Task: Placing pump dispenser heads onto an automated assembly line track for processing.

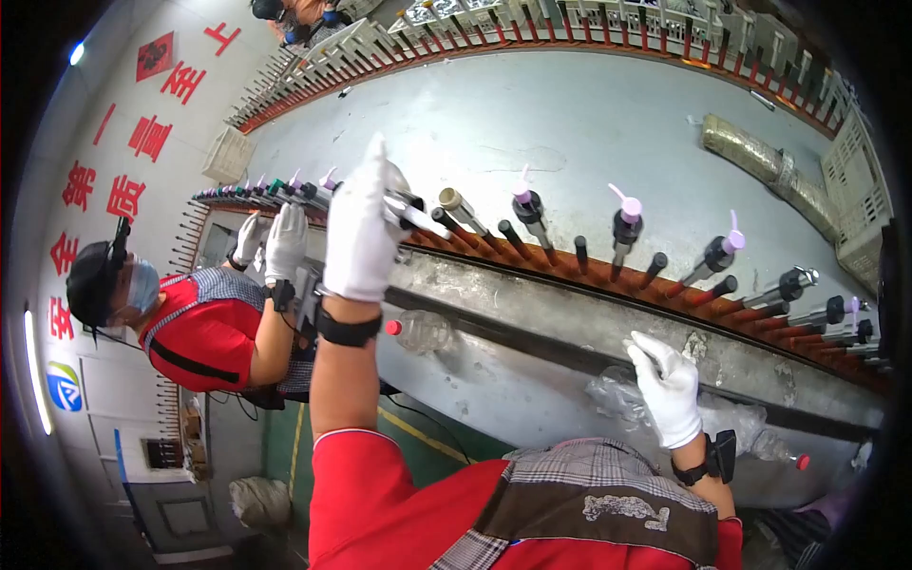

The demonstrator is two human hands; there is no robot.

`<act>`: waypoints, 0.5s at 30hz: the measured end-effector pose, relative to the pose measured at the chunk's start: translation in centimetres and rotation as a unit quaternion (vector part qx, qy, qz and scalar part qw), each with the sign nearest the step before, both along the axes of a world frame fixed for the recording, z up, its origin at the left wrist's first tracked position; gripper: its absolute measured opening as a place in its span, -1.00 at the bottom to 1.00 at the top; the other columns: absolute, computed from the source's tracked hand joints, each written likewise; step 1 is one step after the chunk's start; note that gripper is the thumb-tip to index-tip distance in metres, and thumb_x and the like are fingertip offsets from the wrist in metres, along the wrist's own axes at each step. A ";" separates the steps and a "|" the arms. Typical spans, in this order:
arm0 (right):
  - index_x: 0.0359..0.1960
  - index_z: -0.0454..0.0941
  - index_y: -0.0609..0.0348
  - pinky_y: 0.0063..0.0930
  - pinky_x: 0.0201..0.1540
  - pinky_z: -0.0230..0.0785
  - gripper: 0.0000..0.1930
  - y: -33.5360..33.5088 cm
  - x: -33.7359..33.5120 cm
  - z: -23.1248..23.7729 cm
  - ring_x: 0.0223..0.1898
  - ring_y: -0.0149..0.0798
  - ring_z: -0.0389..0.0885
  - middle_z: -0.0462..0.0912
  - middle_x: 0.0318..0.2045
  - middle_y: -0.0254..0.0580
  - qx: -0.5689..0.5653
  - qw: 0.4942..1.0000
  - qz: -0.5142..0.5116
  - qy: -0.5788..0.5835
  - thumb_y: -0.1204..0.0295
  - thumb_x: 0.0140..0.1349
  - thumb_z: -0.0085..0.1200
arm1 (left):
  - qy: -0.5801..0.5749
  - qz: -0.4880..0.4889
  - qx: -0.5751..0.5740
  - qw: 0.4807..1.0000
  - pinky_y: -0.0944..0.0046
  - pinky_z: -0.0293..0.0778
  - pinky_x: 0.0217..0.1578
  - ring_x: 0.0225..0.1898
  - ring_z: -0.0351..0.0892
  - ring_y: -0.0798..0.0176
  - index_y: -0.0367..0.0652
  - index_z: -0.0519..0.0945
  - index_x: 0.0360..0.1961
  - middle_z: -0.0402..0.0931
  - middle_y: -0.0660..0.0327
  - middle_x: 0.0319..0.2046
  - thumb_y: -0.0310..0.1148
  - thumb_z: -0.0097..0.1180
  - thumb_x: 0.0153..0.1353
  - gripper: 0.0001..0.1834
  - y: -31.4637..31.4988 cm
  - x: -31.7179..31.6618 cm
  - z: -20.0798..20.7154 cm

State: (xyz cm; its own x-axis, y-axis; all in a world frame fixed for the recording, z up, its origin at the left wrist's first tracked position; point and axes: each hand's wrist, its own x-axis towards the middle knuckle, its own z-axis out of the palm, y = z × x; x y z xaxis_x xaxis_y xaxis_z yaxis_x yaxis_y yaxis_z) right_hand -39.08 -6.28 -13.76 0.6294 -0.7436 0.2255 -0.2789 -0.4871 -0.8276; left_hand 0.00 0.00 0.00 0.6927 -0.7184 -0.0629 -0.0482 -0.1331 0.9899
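The person's L hand (361, 233) is up at the near rail (600, 274), fingers straight & together; a dark/metal piece (408, 209) sits at its R side, abt level w/ the palm. Can't tell if it's gripped or only touched. R hand (667, 391) is half open, fingers loosely bent, nothing seen in it; it hangs on the near side of the ledge (560, 313), nr a plastic bag (622, 394).

Risks, as judged: if the L grip is slack, the piece could slip & drop btwn the posts (581, 255) or onto the ledge. A sideways sweep of the L hand could knock the nearest pumps (528, 211), as their lilac tips stick out. L forearm dipping might tip the bottle (423, 332), which lies just beside it. R fingers could snag the bag, esp. w/ gloves on. The co-worker's hands (285, 245) are nr the L hand, so a swing that way risks a bump.

Room: widest over the table (570, 104), btwn near & far rails; the bundle (760, 166) & crate (860, 195) limit it at R. Tight along the near rail, w/ upright posts & pumps all along.
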 end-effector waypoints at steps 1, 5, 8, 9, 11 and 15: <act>0.18 0.51 0.23 -0.48 -0.14 0.59 -0.60 -0.3 0.2 0.9 -0.16 -0.15 0.76 0.74 -0.09 -0.08 -0.025 1.000 0.010 -0.004 0.51 0.31 0.21 | -0.007 -0.008 -0.007 1.000 0.44 0.45 -0.43 -0.49 0.40 0.45 -0.17 0.60 0.01 0.40 0.33 -0.47 -0.18 -0.07 0.51 -0.68 0.0 -1.6 -1.0; 0.21 0.48 0.25 -0.57 -0.23 0.52 -0.54 1.2 6.8 4.2 -0.24 -0.38 0.70 0.73 -0.12 -0.15 0.269 0.950 0.010 -0.159 0.52 0.28 0.24 | -0.032 0.004 -0.142 0.989 0.53 0.35 -0.44 -0.46 0.37 0.55 -0.18 0.59 -0.27 0.44 0.41 -0.49 -0.16 -0.03 0.52 -0.66 0.6 -4.4 -1.3; 0.26 0.43 0.25 -0.64 -0.23 0.46 -0.47 1.2 10.0 7.9 -0.26 -0.53 0.59 0.69 -0.09 -0.25 0.386 0.902 0.079 -0.178 0.47 0.26 0.28 | -0.094 -0.008 -0.183 0.979 0.50 0.27 -0.36 -0.43 0.35 0.56 -0.16 0.56 -0.37 0.47 0.41 -0.50 -0.11 -0.03 0.51 -0.62 0.9 -7.0 -2.4; 0.28 0.42 0.25 -0.65 -0.21 0.45 -0.44 1.4 10.2 8.9 -0.26 -0.55 0.56 0.68 -0.08 -0.25 0.404 0.894 0.088 -0.171 0.44 0.25 0.30 | -0.105 -0.020 -0.195 0.975 0.49 0.26 -0.35 -0.42 0.35 0.56 -0.16 0.55 -0.38 0.47 0.41 -0.50 -0.13 -0.03 0.51 -0.62 1.0 -8.4 -2.8; 0.26 0.42 0.29 -0.64 -0.16 0.46 -0.45 1.9 10.3 9.0 -0.21 -0.54 0.58 0.69 -0.07 -0.20 0.400 0.891 0.104 -0.187 0.41 0.26 0.30 | -0.008 -0.048 -0.246 0.968 0.47 0.27 -0.34 -0.41 0.38 0.52 -0.16 0.55 -0.34 0.50 0.37 -0.43 -0.21 0.06 0.48 -0.71 1.5 -11.0 -3.6; 0.14 0.50 0.39 -0.61 -0.11 0.50 -0.56 2.5 7.4 8.8 -0.20 -0.48 0.65 0.70 -0.08 -0.13 0.420 0.866 0.060 -0.266 0.42 0.30 0.26 | -0.052 -0.083 -0.280 0.955 0.46 0.36 -0.33 -0.39 0.45 0.51 -0.16 0.59 -0.29 0.54 0.35 -0.40 -0.28 0.14 0.42 -0.81 1.8 -15.3 -4.9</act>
